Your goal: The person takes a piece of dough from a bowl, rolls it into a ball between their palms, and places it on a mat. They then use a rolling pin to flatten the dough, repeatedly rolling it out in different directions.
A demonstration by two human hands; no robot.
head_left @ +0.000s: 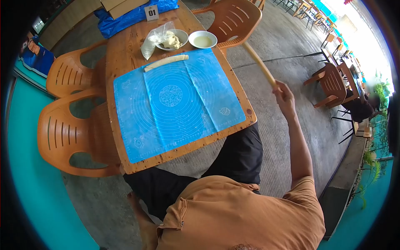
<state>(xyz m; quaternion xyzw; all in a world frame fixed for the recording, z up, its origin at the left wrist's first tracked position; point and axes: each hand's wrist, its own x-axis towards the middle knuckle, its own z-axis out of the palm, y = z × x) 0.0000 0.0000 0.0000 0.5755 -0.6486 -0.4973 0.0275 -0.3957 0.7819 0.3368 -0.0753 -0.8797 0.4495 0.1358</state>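
Rolling pin: the wooden rolling pin (260,66) is held by its near end in the right hand (285,96), beyond the tabletop's (250,111) right edge; fingers are closed narrowly around it.
Left arm (146,229): it is seen low beside the thigh; its hand's grip cannot be told.
Dough roll (166,63): it is laid along the pastry mat's (175,125) far edge.
Handling: the pin is judged light, stiff and best gripped at an end; the dough is judged soft, easily dented, best supported underneath at both ends.
Count: one pin, one dough roll, one mat, one plastic bag (148,46) and two bowls (203,47) are seen, the bowls set beyond the mat's far edge.
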